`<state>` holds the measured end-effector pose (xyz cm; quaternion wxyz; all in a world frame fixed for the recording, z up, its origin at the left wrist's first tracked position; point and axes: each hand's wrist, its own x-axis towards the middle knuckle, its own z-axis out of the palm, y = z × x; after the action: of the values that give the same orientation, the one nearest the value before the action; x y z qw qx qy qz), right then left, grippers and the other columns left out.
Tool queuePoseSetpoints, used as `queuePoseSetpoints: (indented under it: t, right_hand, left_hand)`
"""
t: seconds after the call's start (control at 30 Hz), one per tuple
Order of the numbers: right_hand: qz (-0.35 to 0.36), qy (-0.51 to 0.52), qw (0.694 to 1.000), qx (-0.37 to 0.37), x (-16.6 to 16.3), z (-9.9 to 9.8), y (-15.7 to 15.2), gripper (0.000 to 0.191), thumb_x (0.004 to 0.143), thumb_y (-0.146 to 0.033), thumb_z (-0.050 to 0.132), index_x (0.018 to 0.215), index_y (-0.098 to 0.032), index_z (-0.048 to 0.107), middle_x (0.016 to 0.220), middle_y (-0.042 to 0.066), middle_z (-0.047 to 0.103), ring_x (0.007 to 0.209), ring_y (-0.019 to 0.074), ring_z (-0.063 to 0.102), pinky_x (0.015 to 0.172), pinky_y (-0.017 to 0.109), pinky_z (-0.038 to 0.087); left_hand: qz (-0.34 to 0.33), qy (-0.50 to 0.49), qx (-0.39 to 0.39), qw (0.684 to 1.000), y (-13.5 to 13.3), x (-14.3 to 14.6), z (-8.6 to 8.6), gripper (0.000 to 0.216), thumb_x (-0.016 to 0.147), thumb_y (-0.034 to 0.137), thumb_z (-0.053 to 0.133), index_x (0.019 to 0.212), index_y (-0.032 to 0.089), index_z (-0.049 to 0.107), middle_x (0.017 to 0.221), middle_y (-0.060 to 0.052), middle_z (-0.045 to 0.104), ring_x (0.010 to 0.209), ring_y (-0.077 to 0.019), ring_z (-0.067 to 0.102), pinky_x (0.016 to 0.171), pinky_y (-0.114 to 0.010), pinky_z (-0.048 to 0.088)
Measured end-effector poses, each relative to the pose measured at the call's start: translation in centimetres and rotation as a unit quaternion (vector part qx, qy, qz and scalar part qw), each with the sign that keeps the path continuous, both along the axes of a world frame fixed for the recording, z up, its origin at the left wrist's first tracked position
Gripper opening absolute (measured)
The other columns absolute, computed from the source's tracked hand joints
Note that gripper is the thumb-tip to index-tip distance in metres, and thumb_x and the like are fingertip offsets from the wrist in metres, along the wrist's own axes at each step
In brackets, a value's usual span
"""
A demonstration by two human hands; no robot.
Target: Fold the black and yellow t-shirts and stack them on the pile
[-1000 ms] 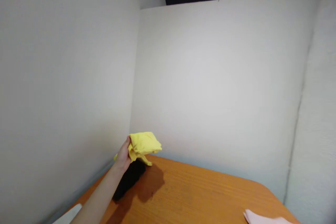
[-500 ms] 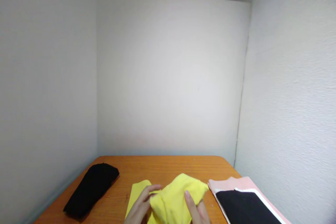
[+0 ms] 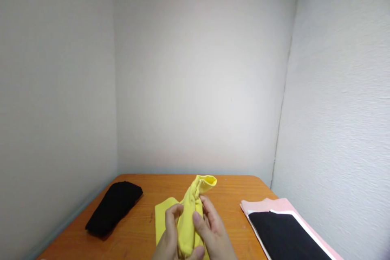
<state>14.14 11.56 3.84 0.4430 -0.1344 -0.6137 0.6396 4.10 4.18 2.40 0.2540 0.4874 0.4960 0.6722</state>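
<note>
My left hand (image 3: 169,236) and my right hand (image 3: 211,229) are both closed around a yellow garment (image 3: 190,211), bunched into an upright roll over the near middle of the orange table (image 3: 231,195). An open cuff or hem of the yellow garment sticks up at the top, above my fingers. Part of the yellow cloth lies flat on the table to the left of my left hand.
A folded black garment (image 3: 114,208) lies on the table at the left. At the right lies a pink cloth (image 3: 268,205) with a black cloth (image 3: 284,235) on top. White walls close in the table on three sides.
The view swung from the left corner to the table's middle. The yellow garment came from the far left, held by one hand, to the near middle, where both hands gathered it into an upright roll.
</note>
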Motion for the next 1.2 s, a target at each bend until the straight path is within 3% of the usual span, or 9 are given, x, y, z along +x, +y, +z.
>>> queuePoseSetpoints:
  t: [0.17, 0.33, 0.5, 0.67, 0.8, 0.93, 1.03, 1.1, 1.2]
  right_hand:
    - [0.054, 0.011, 0.998, 0.034, 0.7, 1.6, 1.4, 0.037, 0.079, -0.043, 0.066, 0.110, -0.024, 0.059, 0.106, 0.005, 0.064, 0.102, 0.0242, 0.058, 0.088, 0.036, 0.046]
    - [-0.070, -0.074, 0.976, 0.195, 2.9, 4.2, 6.2, 0.016, 0.080, -0.031, 0.055, 0.086, -0.019, 0.063, 0.085, 0.003, 0.064, 0.084, 0.0199, 0.057, 0.075, 0.030, 0.045]
    - [-0.208, -0.147, 0.934, 0.252, 6.8, 10.3, 11.7, 0.020, 0.081, -0.032, 0.042, 0.079, -0.020, 0.058, 0.068, -0.002, 0.058, 0.063, 0.0146, 0.051, 0.056, 0.024, 0.040]
    - [-0.312, -0.214, 0.847, 0.373, 10.1, 18.0, 14.1, 0.018, 0.077, -0.025, 0.042, 0.079, -0.021, 0.060, 0.070, 0.001, 0.061, 0.066, 0.0170, 0.053, 0.059, 0.026, 0.038]
    - [-0.457, -0.204, 0.686, 0.528, 11.2, 23.5, 12.7, 0.019, 0.084, -0.024, 0.041, 0.087, -0.021, 0.059, 0.077, 0.004, 0.062, 0.070, 0.0192, 0.054, 0.063, 0.029, 0.036]
    - [-0.568, -0.199, 0.535, 0.592, 11.4, 26.7, 9.9, 0.023, 0.092, -0.028, 0.037, 0.102, -0.022, 0.057, 0.083, 0.007, 0.060, 0.067, 0.0197, 0.049, 0.059, 0.031, 0.029]
    - [-0.593, -0.190, 0.468, 0.628, 11.8, 27.6, 8.6, 0.030, 0.096, -0.039, 0.032, 0.106, -0.023, 0.056, 0.080, 0.007, 0.057, 0.062, 0.0200, 0.045, 0.057, 0.031, 0.026]
    - [-0.571, -0.182, 0.462, 0.654, 12.5, 27.8, 8.5, 0.033, 0.096, -0.044, 0.031, 0.103, -0.024, 0.056, 0.075, 0.005, 0.055, 0.061, 0.0205, 0.045, 0.057, 0.031, 0.026]
    - [-0.505, -0.183, 0.496, 0.682, 13.4, 27.3, 9.8, 0.032, 0.096, -0.048, 0.033, 0.093, -0.026, 0.055, 0.065, 0.002, 0.051, 0.057, 0.0191, 0.046, 0.057, 0.031, 0.029]
  left_hand:
    - [-0.035, -0.076, -0.009, 0.996, 0.3, -1.4, 0.7, 0.038, 0.075, 0.036, 0.070, 0.109, 0.027, 0.056, 0.105, -0.005, 0.063, 0.103, -0.0253, 0.059, 0.089, -0.031, 0.047]
    - [-0.001, -0.033, -0.016, 0.999, 1.6, -5.8, 3.6, 0.024, 0.067, 0.023, 0.074, 0.089, 0.022, 0.065, 0.087, 0.000, 0.067, 0.090, -0.0229, 0.059, 0.076, -0.024, 0.048]
    - [0.144, 0.040, 0.023, 0.989, 2.4, -11.1, 9.6, 0.031, 0.075, 0.037, 0.064, 0.101, 0.021, 0.059, 0.084, 0.001, 0.066, 0.075, -0.0181, 0.059, 0.065, -0.023, 0.045]
    - [0.303, 0.347, 0.046, 0.886, 0.9, -13.0, 18.6, 0.021, 0.083, 0.038, 0.053, 0.089, 0.019, 0.059, 0.070, 0.005, 0.057, 0.066, -0.0127, 0.053, 0.062, -0.021, 0.038]
    - [0.419, 0.449, 0.108, 0.782, -0.8, -12.7, 23.6, 0.026, 0.091, 0.032, 0.043, 0.108, 0.014, 0.052, 0.075, 0.003, 0.054, 0.067, -0.0111, 0.054, 0.065, -0.022, 0.037]
    - [0.512, 0.442, 0.168, 0.717, -2.0, -13.7, 24.5, 0.035, 0.095, 0.039, 0.039, 0.123, 0.019, 0.041, 0.086, 0.000, 0.057, 0.079, -0.0205, 0.062, 0.070, -0.030, 0.044]
    - [0.553, 0.444, 0.168, 0.685, -3.2, -14.4, 24.0, 0.042, 0.096, 0.048, 0.034, 0.129, 0.021, 0.036, 0.094, -0.002, 0.058, 0.088, -0.0253, 0.063, 0.076, -0.037, 0.047]
    - [0.569, 0.454, 0.155, 0.668, -3.9, -14.6, 23.5, 0.045, 0.095, 0.053, 0.033, 0.127, 0.022, 0.040, 0.090, -0.002, 0.058, 0.085, -0.0244, 0.063, 0.076, -0.036, 0.047]
    - [0.553, 0.479, 0.129, 0.669, -4.5, -14.7, 22.7, 0.046, 0.093, 0.056, 0.036, 0.117, 0.020, 0.049, 0.078, 0.002, 0.054, 0.069, -0.0165, 0.058, 0.071, -0.029, 0.046]
